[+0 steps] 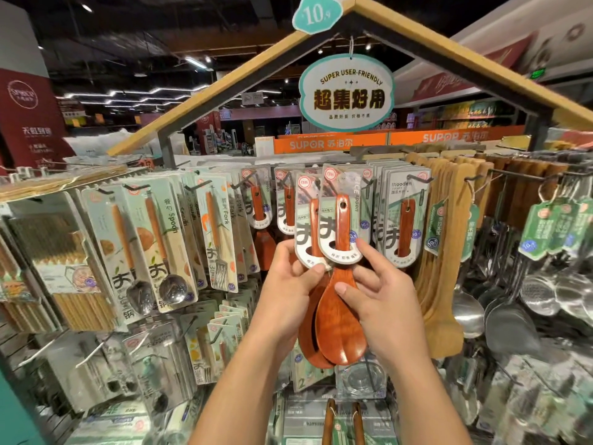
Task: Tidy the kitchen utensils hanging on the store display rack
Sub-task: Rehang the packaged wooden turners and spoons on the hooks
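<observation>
Two reddish wooden rice spoons on pale green cards are held up in front of the display rack (362,150). The front rice spoon (340,316) overlaps the rear rice spoon (308,319), whose bowl is mostly hidden. My left hand (288,284) grips the lower edge of the rear card with thumb and fingers. My right hand (382,293) pinches the front card's lower right edge, its thumb resting on the spoon's neck. More carded rice spoons (258,200) hang on hooks just behind.
Carded spoons (163,248) and forks (215,239) hang to the left, chopstick packs (57,261) farther left. Wooden spatulas (446,252) and steel ladles and skimmers (532,290) hang to the right. A hanging sign (346,91) sits above under the wooden roof frame.
</observation>
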